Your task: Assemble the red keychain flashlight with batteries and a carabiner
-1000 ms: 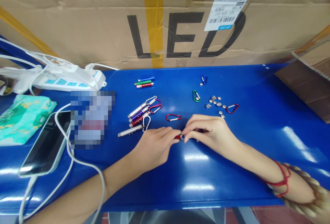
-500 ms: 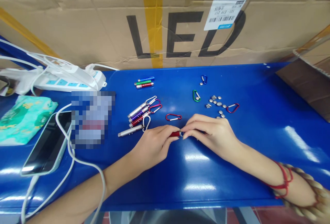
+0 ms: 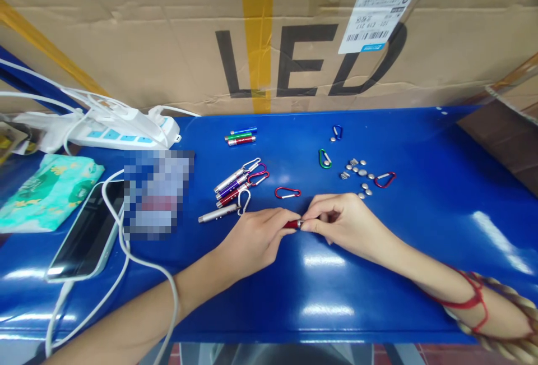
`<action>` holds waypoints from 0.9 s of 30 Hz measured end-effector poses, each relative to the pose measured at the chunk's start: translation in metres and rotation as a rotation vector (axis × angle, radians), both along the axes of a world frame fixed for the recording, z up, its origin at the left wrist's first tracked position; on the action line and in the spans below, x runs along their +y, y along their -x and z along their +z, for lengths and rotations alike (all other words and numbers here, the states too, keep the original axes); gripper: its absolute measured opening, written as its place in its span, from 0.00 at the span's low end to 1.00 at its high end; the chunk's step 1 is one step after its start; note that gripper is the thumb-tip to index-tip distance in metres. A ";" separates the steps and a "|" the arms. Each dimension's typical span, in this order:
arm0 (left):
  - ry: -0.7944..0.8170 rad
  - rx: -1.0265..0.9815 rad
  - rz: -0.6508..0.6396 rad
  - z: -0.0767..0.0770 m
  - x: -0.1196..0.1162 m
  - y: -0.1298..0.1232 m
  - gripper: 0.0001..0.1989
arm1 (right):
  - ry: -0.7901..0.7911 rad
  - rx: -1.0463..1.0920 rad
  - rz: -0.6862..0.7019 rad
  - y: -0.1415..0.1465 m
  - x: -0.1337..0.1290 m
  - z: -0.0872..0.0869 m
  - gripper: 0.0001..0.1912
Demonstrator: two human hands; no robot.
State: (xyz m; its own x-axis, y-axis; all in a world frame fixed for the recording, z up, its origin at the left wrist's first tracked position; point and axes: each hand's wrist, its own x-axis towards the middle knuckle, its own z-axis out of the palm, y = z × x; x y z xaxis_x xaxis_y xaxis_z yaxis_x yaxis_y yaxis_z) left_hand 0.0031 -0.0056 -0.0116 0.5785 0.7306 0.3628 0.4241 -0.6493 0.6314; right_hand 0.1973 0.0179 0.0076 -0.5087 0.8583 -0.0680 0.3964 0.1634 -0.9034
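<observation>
The blue table (image 3: 424, 208) holds four already clipped tubes (image 3: 232, 186), three clipless tubes (image 3: 239, 137); my left hand (image 3: 255, 237) and right hand (image 3: 348, 216) pinch another red tube (image 3: 291, 223).

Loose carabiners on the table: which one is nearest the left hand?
The red carabiner lying just beyond the left hand. The green carabiner, blue carabiner and second red carabiner, beside small silver discs, all lie farther right.

Blue tbl (image 3: 269, 303) holds tubes (image 3: 233, 186), clips (image 3: 288, 196), discs (image 3: 362, 172), phone (image 3: 84, 239), etc.
</observation>
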 end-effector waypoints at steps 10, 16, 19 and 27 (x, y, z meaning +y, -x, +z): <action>-0.244 0.181 -0.002 0.000 -0.002 0.001 0.14 | 0.345 0.012 -0.001 0.001 0.001 -0.002 0.19; -0.176 0.114 0.037 0.002 0.000 -0.002 0.12 | 0.372 0.047 -0.034 0.002 0.002 0.003 0.22; -0.127 0.065 0.052 0.003 0.000 -0.003 0.11 | 0.391 0.061 -0.048 0.003 0.003 0.008 0.22; -0.026 0.003 0.058 0.001 -0.001 -0.003 0.09 | 0.452 0.077 -0.042 0.000 0.003 0.009 0.19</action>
